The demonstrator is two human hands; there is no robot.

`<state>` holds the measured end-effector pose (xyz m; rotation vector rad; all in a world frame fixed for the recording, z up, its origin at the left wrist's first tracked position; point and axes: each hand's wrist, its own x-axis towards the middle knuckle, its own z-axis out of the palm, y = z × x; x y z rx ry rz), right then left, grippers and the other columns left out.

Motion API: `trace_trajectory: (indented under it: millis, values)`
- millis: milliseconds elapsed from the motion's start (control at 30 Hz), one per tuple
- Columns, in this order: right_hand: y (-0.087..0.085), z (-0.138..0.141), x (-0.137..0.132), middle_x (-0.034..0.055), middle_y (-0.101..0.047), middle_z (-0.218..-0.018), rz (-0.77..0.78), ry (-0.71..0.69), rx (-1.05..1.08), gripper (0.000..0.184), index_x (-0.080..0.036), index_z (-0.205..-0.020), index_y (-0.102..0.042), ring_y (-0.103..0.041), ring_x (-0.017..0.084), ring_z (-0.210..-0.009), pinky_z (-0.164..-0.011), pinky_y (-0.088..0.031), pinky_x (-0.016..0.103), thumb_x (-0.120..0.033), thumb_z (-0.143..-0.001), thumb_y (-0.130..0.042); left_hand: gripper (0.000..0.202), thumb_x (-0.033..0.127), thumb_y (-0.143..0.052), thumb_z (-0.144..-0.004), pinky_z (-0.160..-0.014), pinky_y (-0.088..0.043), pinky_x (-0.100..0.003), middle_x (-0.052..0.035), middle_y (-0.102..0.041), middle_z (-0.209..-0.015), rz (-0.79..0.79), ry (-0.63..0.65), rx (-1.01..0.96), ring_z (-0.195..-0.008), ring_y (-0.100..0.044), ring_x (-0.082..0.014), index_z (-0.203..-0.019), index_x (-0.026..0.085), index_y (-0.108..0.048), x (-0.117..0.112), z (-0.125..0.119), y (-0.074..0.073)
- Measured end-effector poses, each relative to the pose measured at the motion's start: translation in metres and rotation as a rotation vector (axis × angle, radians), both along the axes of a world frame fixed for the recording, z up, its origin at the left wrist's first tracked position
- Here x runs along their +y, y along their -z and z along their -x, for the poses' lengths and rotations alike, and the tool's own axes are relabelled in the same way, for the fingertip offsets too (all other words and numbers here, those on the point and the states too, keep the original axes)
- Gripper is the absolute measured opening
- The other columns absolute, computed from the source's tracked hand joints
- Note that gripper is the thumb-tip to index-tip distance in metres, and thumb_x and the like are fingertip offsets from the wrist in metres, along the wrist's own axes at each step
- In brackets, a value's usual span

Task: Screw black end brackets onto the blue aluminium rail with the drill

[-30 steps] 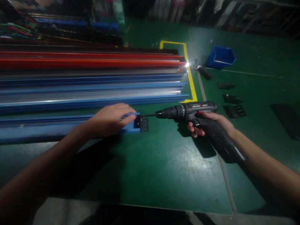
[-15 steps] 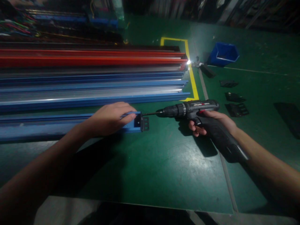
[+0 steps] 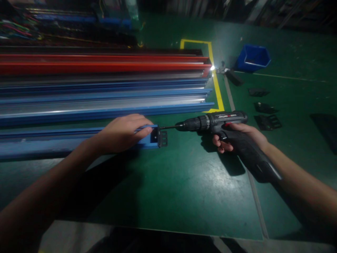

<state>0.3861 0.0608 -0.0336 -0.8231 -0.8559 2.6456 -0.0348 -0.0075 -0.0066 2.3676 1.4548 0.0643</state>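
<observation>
My left hand [image 3: 126, 131] is wrapped over the end of a blue metal profile [image 3: 52, 146] that lies lengthwise on the green table. A black end cap [image 3: 162, 137] with square slots sits against the profile's open end. In my right hand [image 3: 240, 135] is a black cordless drill [image 3: 226, 121], its trigger under my fingers. The drill's long bit [image 3: 168, 127] points left, and its tip meets the upper part of the end cap. Whether a screw is at the tip is too small to tell.
Beyond lie several blue profiles [image 3: 131, 109] and a red one [image 3: 105, 65], near yellow tape [image 3: 218, 93]. A blue bin [image 3: 252, 58] stands at the back right. Loose black end caps [image 3: 268, 122] lie right of the drill, below a black-handled tool [image 3: 233, 76]. Wires [image 3: 18, 30] are bunched far left.
The view has shifted very slightly. Both hands, the drill and the blue profile keep nearly the same places, with the bit still at the end cap.
</observation>
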Motion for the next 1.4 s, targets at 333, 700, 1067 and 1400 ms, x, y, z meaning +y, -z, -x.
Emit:
trace_trajectory:
  millis: [333,700,1067,1400]
  values:
    - [-0.006,0.002,-0.003,0.0114,-0.077,-0.098,-0.041,0.040,-0.109,0.036,-0.014,-0.109,-0.071,-0.064,0.017,-0.066,-0.081,-0.060,0.037,-0.048,-0.096,-0.067,0.054,0.046,-0.030,-0.105,-0.100,-0.049,-0.039,-0.0111,-0.072,-0.123,0.001,0.001,-0.041,-0.113,-0.065,-0.0267,-0.127,0.017,-0.070,-0.001,0.000,-0.002]
    - [0.000,0.004,-0.011,0.0104,-0.073,-0.094,-0.066,0.113,0.077,0.037,-0.004,-0.120,-0.070,-0.063,0.011,-0.063,-0.084,-0.060,0.032,-0.032,-0.099,-0.060,0.045,0.039,-0.034,-0.109,-0.097,-0.049,-0.035,-0.0107,-0.073,-0.117,-0.087,0.102,-0.144,-0.109,-0.066,-0.0231,-0.123,0.015,-0.070,-0.002,0.004,0.006]
    - [0.000,0.006,-0.013,0.0124,-0.073,-0.095,-0.087,0.164,0.118,0.038,0.000,-0.119,-0.071,-0.062,0.011,-0.063,-0.084,-0.060,0.031,-0.024,-0.093,-0.059,0.041,0.040,-0.040,-0.107,-0.102,-0.047,-0.035,-0.0073,-0.075,-0.118,-0.067,0.012,-0.115,-0.113,-0.065,-0.0228,-0.121,0.018,-0.073,-0.002,-0.004,0.003]
    - [0.000,0.007,-0.015,0.0119,-0.073,-0.094,-0.127,0.135,0.122,0.037,-0.001,-0.118,-0.071,-0.063,0.011,-0.062,-0.085,-0.060,0.030,-0.024,-0.091,-0.059,0.047,0.046,-0.039,-0.107,-0.104,-0.048,-0.041,-0.0092,-0.073,-0.122,-0.016,-0.015,-0.116,-0.115,-0.065,-0.0256,-0.124,0.018,-0.072,0.000,-0.001,0.003]
